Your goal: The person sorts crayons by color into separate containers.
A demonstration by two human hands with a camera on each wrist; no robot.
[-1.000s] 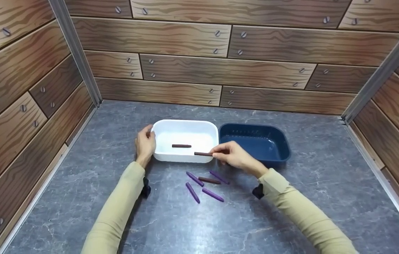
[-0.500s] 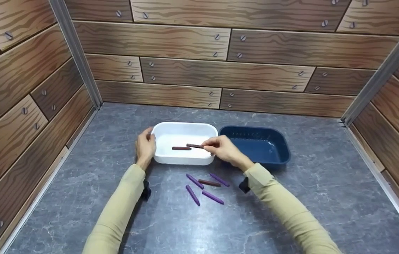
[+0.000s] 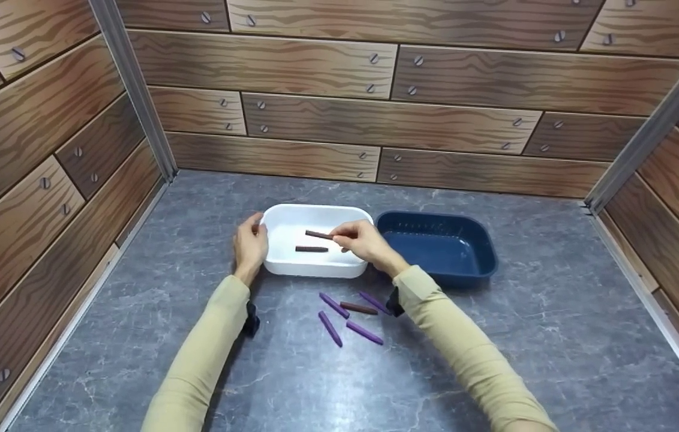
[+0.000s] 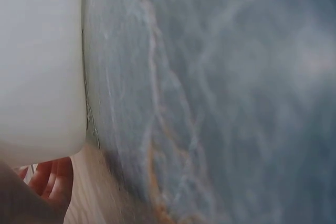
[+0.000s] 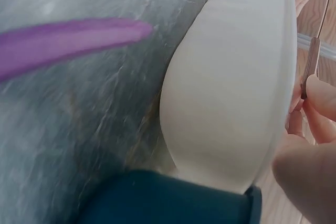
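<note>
My right hand [image 3: 366,243] pinches a brown crayon [image 3: 318,234] between thumb and fingertips, over the inside of a white plastic tub [image 3: 315,270]. In the right wrist view the held crayon [image 5: 311,65] stands out past the fingertips, above the tub's rim. Another brown crayon [image 3: 311,249] lies on the tub floor. My left hand [image 3: 249,245] holds the tub's left end, fingers bent round it; the left wrist view shows those fingers [image 4: 55,179] partly hidden behind the white wall.
A dark blue tub [image 3: 483,276] stands against the white one's right side. In front of them lie a brown crayon [image 3: 358,308] and several purple crayons [image 3: 364,333], one partly behind my right wrist. Wood-patterned walls [image 3: 315,114] enclose the grey marbled surface [image 3: 291,384].
My right hand has carried the brown crayon leftward and away from me, from the white tub's near right rim to over its middle. The left hand stays at the tub's left end.
</note>
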